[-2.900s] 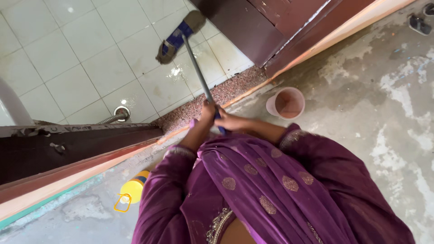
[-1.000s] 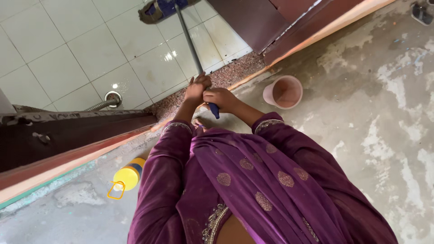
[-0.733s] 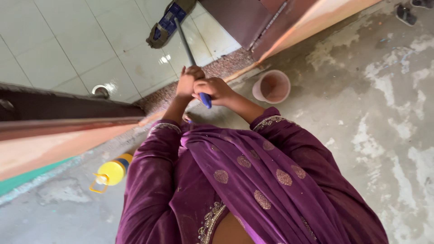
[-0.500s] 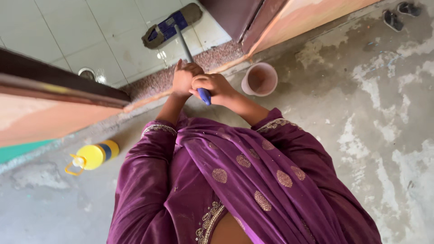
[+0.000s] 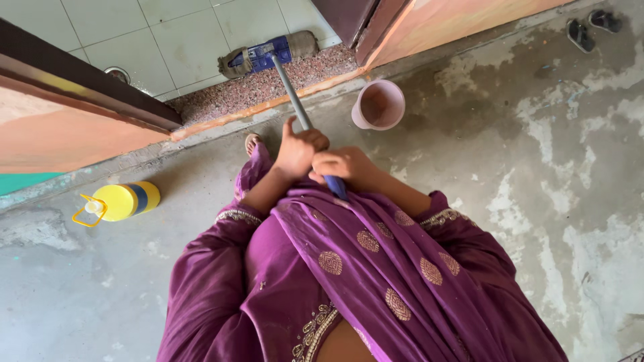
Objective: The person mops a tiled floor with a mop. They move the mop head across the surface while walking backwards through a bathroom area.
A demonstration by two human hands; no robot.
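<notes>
The left hand and right hand grip the mop handle together. Its head rests at the speckled threshold. A pink cup stands near.

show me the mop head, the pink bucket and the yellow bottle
mop head (image 5: 268,55), head view, on its blue middle plate
pink bucket (image 5: 396,92), head view, on its far rim
yellow bottle (image 5: 119,202), head view, on its yellow body

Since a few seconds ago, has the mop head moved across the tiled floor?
Yes. The mop head has come back toward the person: it now lies at the speckled threshold strip, where earlier it sat out on the white tiles.
</notes>
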